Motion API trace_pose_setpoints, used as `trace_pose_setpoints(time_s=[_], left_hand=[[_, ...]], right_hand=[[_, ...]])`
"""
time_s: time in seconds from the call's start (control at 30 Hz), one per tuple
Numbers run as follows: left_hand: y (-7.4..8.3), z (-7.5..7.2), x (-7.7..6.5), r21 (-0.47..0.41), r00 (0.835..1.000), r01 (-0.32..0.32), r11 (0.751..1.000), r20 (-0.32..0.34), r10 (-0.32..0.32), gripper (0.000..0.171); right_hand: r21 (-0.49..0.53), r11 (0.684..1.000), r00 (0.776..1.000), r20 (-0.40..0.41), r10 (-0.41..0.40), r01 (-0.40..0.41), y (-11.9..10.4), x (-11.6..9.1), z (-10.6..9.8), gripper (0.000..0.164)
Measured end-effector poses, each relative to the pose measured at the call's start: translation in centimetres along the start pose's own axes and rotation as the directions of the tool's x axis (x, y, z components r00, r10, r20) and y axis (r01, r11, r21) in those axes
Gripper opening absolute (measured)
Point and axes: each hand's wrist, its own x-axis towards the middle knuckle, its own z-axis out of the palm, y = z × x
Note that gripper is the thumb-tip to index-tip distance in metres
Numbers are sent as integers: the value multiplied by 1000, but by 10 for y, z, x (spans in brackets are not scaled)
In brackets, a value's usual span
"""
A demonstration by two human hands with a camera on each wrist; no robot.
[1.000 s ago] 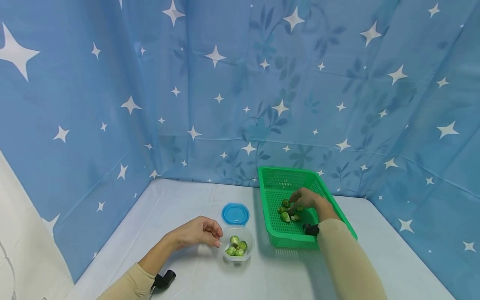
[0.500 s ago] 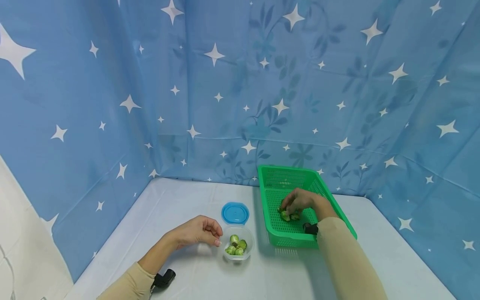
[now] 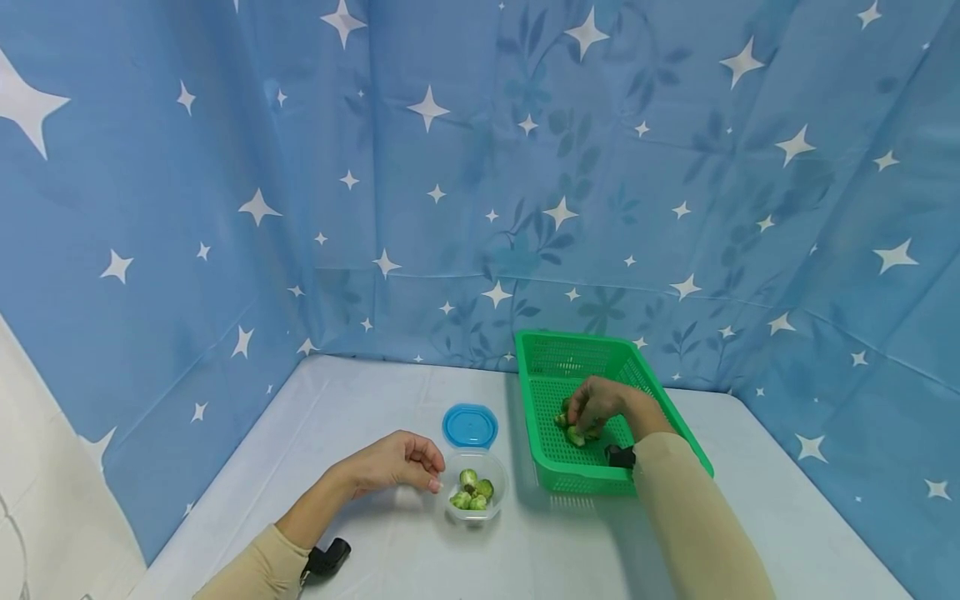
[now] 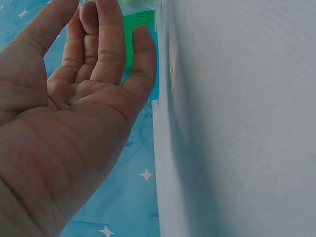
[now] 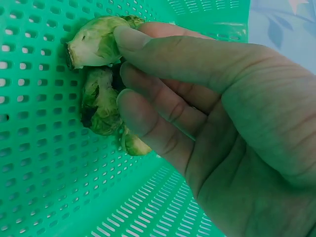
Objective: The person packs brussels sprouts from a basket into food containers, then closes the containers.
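Observation:
Inside the green basket, my right hand reaches down among several Brussels sprouts. In the right wrist view its thumb lies on a pale green Brussels sprout, with the index finger behind it, mostly hidden; the hand pinches this sprout. Other sprouts lie just below, by the remaining fingers. My left hand is at the left side of a clear plastic container holding several sprouts. Its fingers are loosely bent, fingertips at the rim; light contact is hard to tell.
A blue lid lies on the white table just behind the container. The basket's raised walls surround the right hand. A blue star-patterned curtain hangs at the back and sides.
My right hand has moved left and slightly nearer inside the basket, down onto the sprouts, and its thumb and index finger have closed on one. The left hand has stayed by the container.

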Motion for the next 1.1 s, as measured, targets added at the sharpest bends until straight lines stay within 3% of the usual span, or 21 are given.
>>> trace_pose_setpoints(time_s=[0.23, 0.47, 0.87, 1.0, 1.1], left_hand=[[0, 0, 0, 1, 1000, -2, 1000, 0, 2, 39], [0, 0, 1, -10, 1000, -3, 1000, 5, 3, 40], [-1, -1, 0, -17, 1000, -3, 1000, 1, 3, 40], [-1, 0, 0, -14, 1000, -1, 1000, 3, 1, 38], [0, 0, -1, -12, 1000, -1, 1000, 3, 1, 37]], right_hand=[[-32, 999, 1000, 13, 27, -27, -2, 1, 1, 21], [-51, 998, 999, 36, 36, -34, -5, 2, 1, 16], [-163, 984, 996, 37, 75, -68, -11, 4, 3, 20], [-181, 982, 997, 44, 66, -57, -13, 4, 2, 16], [-202, 979, 999, 45, 13, -3, -14, 6, -1, 14]])
